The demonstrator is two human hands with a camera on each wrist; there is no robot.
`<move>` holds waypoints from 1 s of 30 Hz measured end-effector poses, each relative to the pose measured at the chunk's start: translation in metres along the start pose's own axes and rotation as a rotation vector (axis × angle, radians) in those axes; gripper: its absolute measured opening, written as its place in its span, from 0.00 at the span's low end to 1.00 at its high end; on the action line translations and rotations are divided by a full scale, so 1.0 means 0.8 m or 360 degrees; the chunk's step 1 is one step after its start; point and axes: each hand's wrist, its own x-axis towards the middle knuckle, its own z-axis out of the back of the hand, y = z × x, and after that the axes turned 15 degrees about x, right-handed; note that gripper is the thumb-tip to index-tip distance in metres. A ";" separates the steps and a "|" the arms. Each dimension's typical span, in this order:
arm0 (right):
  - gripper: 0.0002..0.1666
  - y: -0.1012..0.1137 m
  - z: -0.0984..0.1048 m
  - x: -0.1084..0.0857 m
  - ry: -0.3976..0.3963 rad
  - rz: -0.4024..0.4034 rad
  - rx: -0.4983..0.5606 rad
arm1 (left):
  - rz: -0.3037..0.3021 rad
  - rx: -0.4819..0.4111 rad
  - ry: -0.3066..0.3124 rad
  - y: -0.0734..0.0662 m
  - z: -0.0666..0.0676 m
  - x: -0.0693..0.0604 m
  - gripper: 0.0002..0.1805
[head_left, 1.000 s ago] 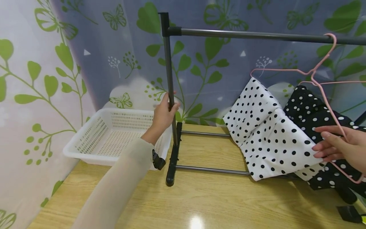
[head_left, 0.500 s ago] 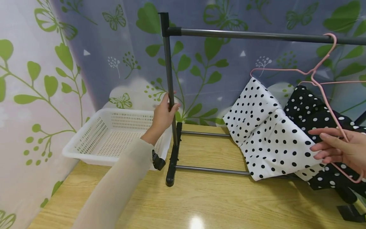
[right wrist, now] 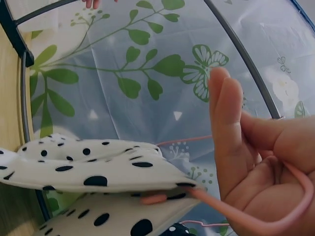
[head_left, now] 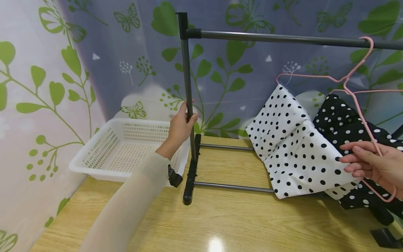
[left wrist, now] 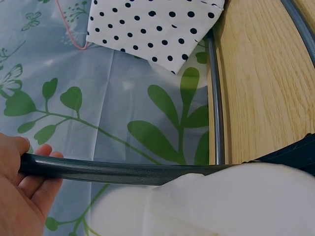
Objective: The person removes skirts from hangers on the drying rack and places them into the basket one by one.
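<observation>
In the head view the left hand (head_left: 180,126) grips the upright post (head_left: 186,77) of a dark metal rack, thumb on one side. Fingers also wrap that post in the left wrist view. At the right, the right hand (head_left: 377,162) holds a pink hanger (head_left: 359,101) between thumb and index finger, other fingers extended beside a white cloth with black dots (head_left: 296,147). The hanger's hook sits over the rack's top bar (head_left: 267,36). One hanger arm runs into the white cloth in the right wrist view, and its bent corner (right wrist: 275,227) lies near the palm.
A white perforated basket (head_left: 94,168) stands left of the rack on the wooden table (head_left: 176,224). Black cloth with white dots (head_left: 333,110) hangs behind the white cloth, on another pink hanger. Two lower rack bars cross the table; patterned curtains rise behind.
The right hand has shifted slightly left, and the lower corner of the pink hanger has moved left with it. The left hand keeps its place on the post.
</observation>
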 end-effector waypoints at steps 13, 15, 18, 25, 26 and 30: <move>0.20 -0.001 -0.007 0.000 0.0056 0.0073 0.0112 | 0.0005 0.0018 -0.0003 -0.001 -0.001 -0.001 0.27; 0.20 -0.001 -0.008 0.000 0.0048 0.0081 0.0115 | 0.0004 0.0026 -0.0004 -0.001 0.000 -0.001 0.27; 0.19 -0.001 -0.009 0.000 0.0049 0.0093 0.0131 | 0.0000 0.0041 -0.0007 -0.001 0.000 -0.001 0.27; 0.19 -0.003 -0.015 0.001 0.0091 0.0137 0.0161 | -0.0014 0.0026 -0.0013 0.000 0.000 -0.001 0.27; 0.19 -0.003 -0.016 0.002 0.0099 0.0146 0.0165 | -0.0017 0.0025 -0.0014 0.000 0.000 -0.002 0.27; 0.19 -0.004 -0.022 0.003 0.0143 0.0206 0.0160 | -0.0030 0.0027 -0.0027 0.001 -0.001 -0.001 0.27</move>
